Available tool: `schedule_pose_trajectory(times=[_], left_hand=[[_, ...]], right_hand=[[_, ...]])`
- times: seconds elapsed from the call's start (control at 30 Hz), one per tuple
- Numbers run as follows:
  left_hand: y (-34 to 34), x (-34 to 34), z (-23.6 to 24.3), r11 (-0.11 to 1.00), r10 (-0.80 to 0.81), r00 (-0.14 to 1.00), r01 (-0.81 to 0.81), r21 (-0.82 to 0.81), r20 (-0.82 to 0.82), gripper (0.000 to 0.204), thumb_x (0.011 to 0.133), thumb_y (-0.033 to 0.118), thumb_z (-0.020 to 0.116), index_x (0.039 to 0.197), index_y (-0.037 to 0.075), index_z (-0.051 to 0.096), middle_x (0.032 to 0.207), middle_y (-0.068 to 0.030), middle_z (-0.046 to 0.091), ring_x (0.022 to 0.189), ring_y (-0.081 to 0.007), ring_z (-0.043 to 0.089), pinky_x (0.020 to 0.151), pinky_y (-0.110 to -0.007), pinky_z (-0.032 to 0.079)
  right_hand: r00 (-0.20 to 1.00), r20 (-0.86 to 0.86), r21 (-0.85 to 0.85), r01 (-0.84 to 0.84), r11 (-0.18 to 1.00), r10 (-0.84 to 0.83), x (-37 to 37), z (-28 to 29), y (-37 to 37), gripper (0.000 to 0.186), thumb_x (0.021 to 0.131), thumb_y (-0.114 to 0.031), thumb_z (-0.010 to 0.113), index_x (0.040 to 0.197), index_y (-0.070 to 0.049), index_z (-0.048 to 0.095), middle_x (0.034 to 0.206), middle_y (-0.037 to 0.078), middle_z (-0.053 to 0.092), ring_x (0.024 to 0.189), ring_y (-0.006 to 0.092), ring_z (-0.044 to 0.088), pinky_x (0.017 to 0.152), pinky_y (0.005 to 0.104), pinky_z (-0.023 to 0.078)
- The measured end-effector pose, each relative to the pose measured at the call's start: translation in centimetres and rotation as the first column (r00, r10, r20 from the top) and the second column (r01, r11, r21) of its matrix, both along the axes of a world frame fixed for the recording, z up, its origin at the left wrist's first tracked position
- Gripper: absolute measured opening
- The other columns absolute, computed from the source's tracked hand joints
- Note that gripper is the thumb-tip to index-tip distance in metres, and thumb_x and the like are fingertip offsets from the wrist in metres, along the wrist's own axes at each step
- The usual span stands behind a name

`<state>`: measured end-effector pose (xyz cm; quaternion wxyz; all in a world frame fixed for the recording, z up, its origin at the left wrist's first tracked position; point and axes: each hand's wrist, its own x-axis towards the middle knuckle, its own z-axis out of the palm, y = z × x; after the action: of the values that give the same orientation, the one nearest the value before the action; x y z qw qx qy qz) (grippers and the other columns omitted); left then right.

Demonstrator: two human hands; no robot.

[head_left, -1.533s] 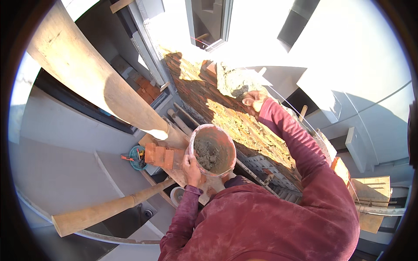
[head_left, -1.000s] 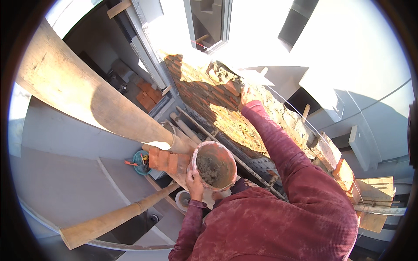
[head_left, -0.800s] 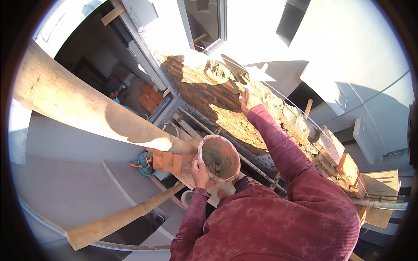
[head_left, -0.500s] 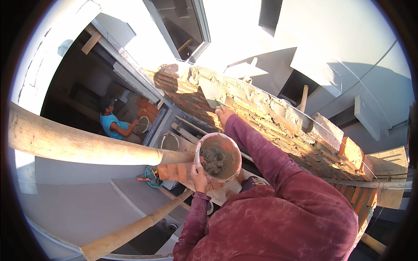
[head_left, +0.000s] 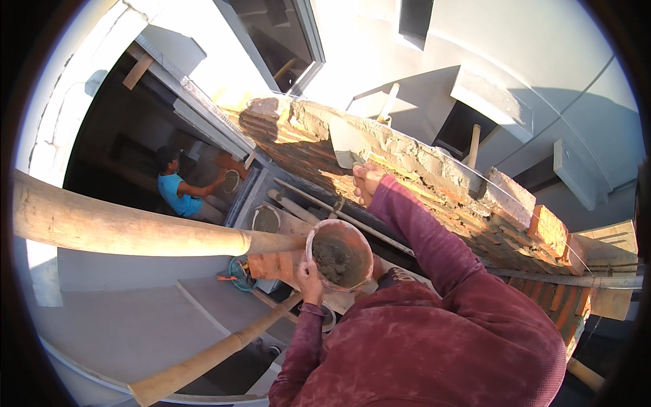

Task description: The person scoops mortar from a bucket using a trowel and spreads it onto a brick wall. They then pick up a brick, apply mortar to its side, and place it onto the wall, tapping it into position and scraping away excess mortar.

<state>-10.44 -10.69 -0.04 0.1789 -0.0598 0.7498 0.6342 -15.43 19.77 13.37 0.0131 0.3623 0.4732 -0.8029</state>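
My left hand [head_left: 310, 281] grips the rim of a round bucket [head_left: 361, 239], which holds grey mortar [head_left: 332, 261]. Out over the brick wall [head_left: 434, 203], my right hand [head_left: 368, 182] is closed around a trowel [head_left: 346, 141]; its handle is hidden in my fingers. The flat blade rests against the wet mortar bed [head_left: 400, 149] along the wall's top. Further right on that course stand a mortar-covered brick [head_left: 507, 197] and an orange brick [head_left: 546, 229], beside a taut string line.
A thick bamboo pole [head_left: 135, 216] crosses from the left, and another bamboo pole [head_left: 217, 353] slants below. Stacked bricks [head_left: 271, 266] and a second mortar bucket [head_left: 266, 218] are near my bucket. Lower left, a person in a blue shirt [head_left: 178, 193] handles another bucket [head_left: 231, 180].
My right hand and the trowel have shifted right along the wall top. The bucket has moved slightly down, its mortar lying differently. The person in blue has reached further forward.
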Motion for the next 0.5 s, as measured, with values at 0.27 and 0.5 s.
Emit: schedule_pose_trajectory(times=[0.27,0.5], left_hand=[[-3.0,2.0,-0.5,0.997,0.08,0.997,-0.08,0.009,0.013,0.033,0.099,0.032,0.053,0.085,0.002,0.056,0.072,-0.0021,0.053,0.062,-0.0096,0.051,0.05,-0.029,0.041],[-8.9,6.1,-2.2,0.946,0.218,0.972,-0.233,-0.226,-0.091,0.043,0.097,0.04,0.053,0.086,0.0,0.064,0.072,-0.0072,0.058,0.07,-0.0155,0.054,0.067,-0.033,0.044]], right_hand=[[0.992,0.011,0.189,-0.123,0.974,0.123,8.7,3.1,-1.7,0.018,0.099,-0.026,0.049,0.096,-0.009,0.048,0.075,0.0,0.048,0.051,0.0096,0.046,0.038,0.0248,0.039],[0.602,0.492,0.763,-0.646,0.021,0.629,21.1,-0.2,-2.2,0.031,0.08,-0.018,0.071,0.096,0.001,0.052,0.074,0.017,0.057,0.069,0.0324,0.057,0.069,0.0392,0.048]])
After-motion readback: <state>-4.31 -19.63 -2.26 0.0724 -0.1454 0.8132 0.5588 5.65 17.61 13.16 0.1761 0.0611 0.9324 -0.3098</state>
